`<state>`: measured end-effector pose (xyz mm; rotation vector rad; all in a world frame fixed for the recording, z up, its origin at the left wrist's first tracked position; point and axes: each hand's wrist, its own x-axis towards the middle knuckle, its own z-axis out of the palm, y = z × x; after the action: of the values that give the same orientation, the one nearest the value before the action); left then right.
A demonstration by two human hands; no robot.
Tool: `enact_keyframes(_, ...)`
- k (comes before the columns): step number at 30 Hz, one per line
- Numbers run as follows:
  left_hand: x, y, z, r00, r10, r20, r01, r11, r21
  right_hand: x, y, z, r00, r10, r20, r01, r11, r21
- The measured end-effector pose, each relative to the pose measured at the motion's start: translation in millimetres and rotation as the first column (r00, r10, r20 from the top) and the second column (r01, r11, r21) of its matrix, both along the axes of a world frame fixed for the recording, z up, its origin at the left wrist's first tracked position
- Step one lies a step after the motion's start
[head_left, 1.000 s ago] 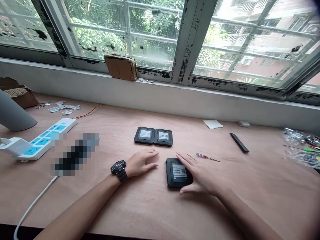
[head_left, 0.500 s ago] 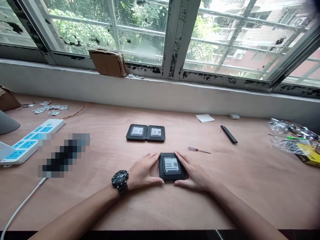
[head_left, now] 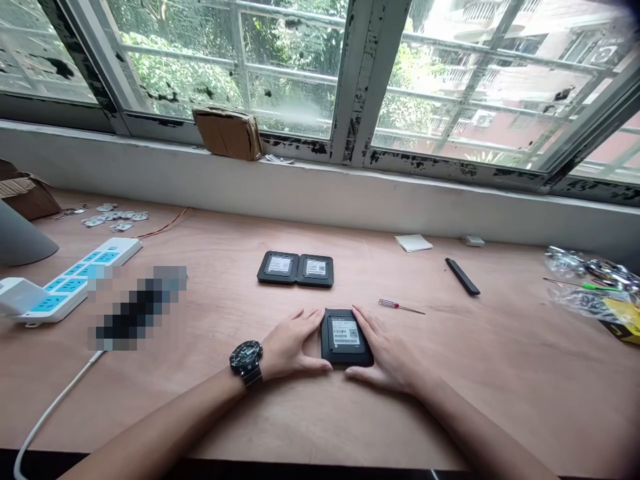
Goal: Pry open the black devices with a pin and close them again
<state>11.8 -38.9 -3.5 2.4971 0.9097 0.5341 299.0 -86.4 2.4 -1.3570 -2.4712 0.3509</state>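
A black rectangular device with a white label (head_left: 346, 335) lies flat on the wooden table, label side up. My left hand (head_left: 295, 343), with a black watch on its wrist, touches the device's left edge, thumb at the near corner. Against the right edge rests my right hand (head_left: 387, 350), its thumb along the near side. Both hands grip the device between them. Beyond it, two similar black labelled devices (head_left: 279, 266) (head_left: 315, 269) lie side by side. A small screwdriver with a red and clear handle (head_left: 389, 303) is to the right.
On the left are a white power strip (head_left: 80, 277), a pixelated dark object (head_left: 135, 313) and a grey cone-shaped object (head_left: 23, 233). Toward the right lie a white pad (head_left: 413, 243), a black strip (head_left: 462, 277) and plastic bags (head_left: 580, 293). A cardboard box (head_left: 227, 135) stands on the sill.
The view has shifted slightly, so the scene appears a little further right and lower. Both hands remain around the device, with no clear movement of it on the table.
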Motion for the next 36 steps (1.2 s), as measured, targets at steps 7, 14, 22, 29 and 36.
enact_keyframes(7, -0.1, -11.2, 6.4, 0.996, 0.067, -0.054, -0.07, 0.997, -0.044, -3.0, -0.4, -2.6, 1.0, -0.01, 0.022, 0.01, 1.0, 0.003)
enact_keyframes(14, 1.5, -12.2, 5.2, 0.996, 0.073, -0.048, -0.077, 0.993, -0.091, -3.8, -0.7, 0.8, 0.999, -0.01, 0.045, 0.01, 1.0, -0.001)
enact_keyframes(22, 4.5, -15.8, 6.6, 0.986, 0.135, -0.094, -0.149, 0.976, -0.159, -4.6, -0.7, 0.1, 0.999, -0.021, 0.048, 0.023, 0.999, -0.024)
enact_keyframes(29, 10.2, -15.5, 11.7, 0.978, 0.18, -0.108, -0.202, 0.947, -0.249, -4.0, -1.4, -1.8, 1.0, -0.01, -0.001, 0.01, 1.0, -0.022)
enact_keyframes(36, 4.8, -15.2, 9.7, 0.985, 0.154, -0.073, -0.168, 0.946, -0.277, -1.9, -2.8, -0.8, 0.999, -0.037, -0.033, 0.036, 0.998, -0.05)
